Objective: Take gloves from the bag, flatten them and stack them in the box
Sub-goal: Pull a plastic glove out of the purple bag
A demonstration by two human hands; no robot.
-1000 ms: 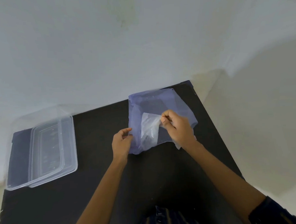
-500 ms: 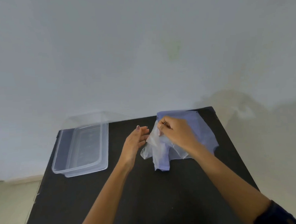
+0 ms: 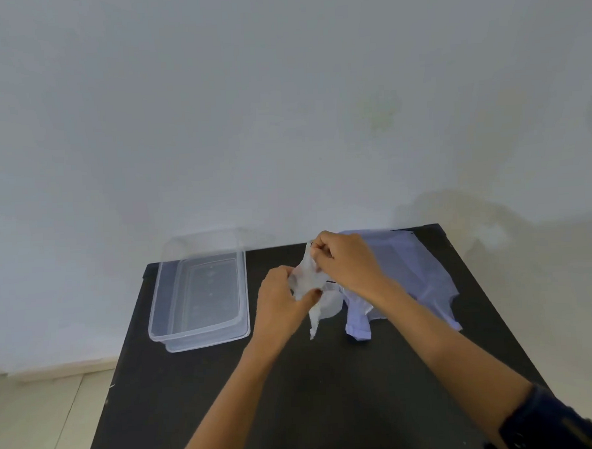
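Note:
A thin clear plastic glove (image 3: 312, 292) hangs crumpled above the black table (image 3: 296, 396), held by both hands. My right hand (image 3: 348, 266) pinches its upper edge and my left hand (image 3: 281, 297) grips its lower left side. The pale purple bag (image 3: 410, 276) lies flat on the table at the right, partly under my right wrist, its near corner folded. A clear plastic box (image 3: 202, 291) stands on the table at the left, with nothing visible in it.
A white wall rises directly behind the table's far edge. Pale tiled floor (image 3: 40, 419) shows beyond the table's left edge. My dark sleeve (image 3: 552, 423) is at the lower right.
The glove has come out of the bag and moved left and up. My left hand let go of the bag and closed on the glove. The camera view has tilted up.

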